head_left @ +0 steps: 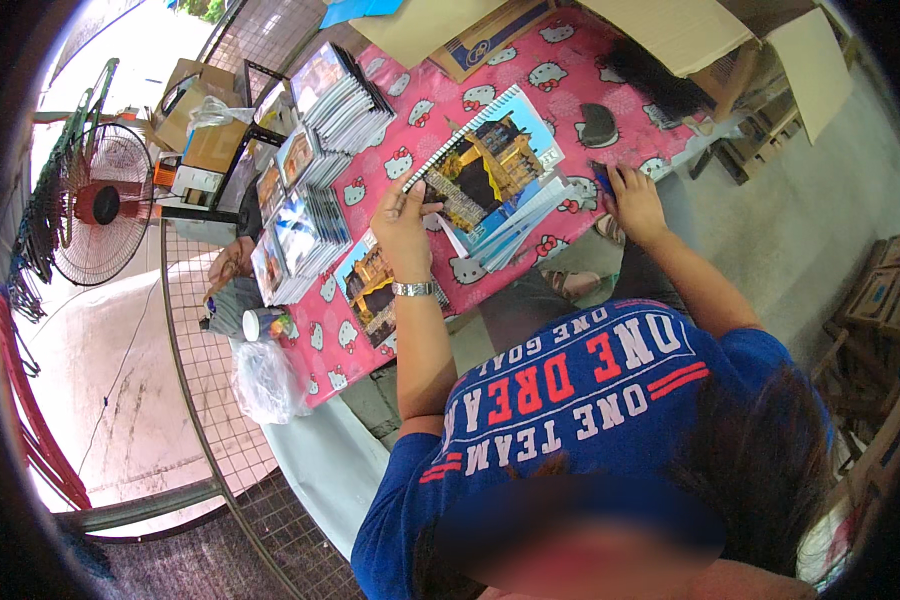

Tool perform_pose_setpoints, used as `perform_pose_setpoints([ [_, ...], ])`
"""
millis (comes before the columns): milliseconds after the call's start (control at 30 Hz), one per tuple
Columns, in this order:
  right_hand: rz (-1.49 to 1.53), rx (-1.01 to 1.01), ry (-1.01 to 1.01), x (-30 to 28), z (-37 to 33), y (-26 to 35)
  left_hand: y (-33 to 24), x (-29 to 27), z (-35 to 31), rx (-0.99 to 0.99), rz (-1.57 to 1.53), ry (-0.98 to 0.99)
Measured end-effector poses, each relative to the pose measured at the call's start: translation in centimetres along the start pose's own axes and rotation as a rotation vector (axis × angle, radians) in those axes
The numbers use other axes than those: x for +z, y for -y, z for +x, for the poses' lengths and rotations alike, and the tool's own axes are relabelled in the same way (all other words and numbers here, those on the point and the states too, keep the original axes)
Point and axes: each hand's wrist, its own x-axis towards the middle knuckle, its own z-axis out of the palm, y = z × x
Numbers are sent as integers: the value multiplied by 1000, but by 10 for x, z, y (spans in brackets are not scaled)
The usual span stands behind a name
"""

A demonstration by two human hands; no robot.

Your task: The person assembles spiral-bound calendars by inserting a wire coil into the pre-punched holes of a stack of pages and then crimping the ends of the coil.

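Note:
A spiral-bound notebook [490, 165] with a building on its cover lies tilted on the pink table, its lower pages fanned apart. At its left corner, beside the white spiral, my left hand [402, 222] grips the edge between thumb and fingers; a metal watch is on that wrist. Partly under my left forearm rests another notebook [367, 285] with a similar cover. My right hand [633, 203] is at the table's near right edge, fingers curled on a small dark blue object [602, 178] whose kind I cannot make out. A dark rounded piece [598, 126] lies beyond it.
Several stacks of notebooks [310, 225] stand along the table's left side. Cardboard boxes [480, 40] and a black bristly bundle [660, 82] are at the back. A fan [103, 205] stands left; a white cup [262, 325] and plastic bag [268, 382] sit at the left corner.

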Motion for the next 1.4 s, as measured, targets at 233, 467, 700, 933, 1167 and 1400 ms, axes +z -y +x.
perform_pose_setpoints([
  [233, 731, -307, -236, -110, 30, 105, -1, 2, -14, 1, 174, -14],
  [467, 631, -521, -188, -132, 39, 176, 10, 6, -28, 153, 230, -58],
  [700, 1437, 36, 761, -128, 46, 178, 13, 10, -36, 231, 322, -133],
  [933, 1169, -459, 164, -140, 33, 123, -56, -35, -33, 280, 350, -105],
  [1167, 556, -107, -27, -49, 38, -2, -115, -86, -2, 310, 1434, -111],
  [1400, 104, -143, 84, -47, 62, -2, 38, -151, 40, -165, 1602, 140],
])
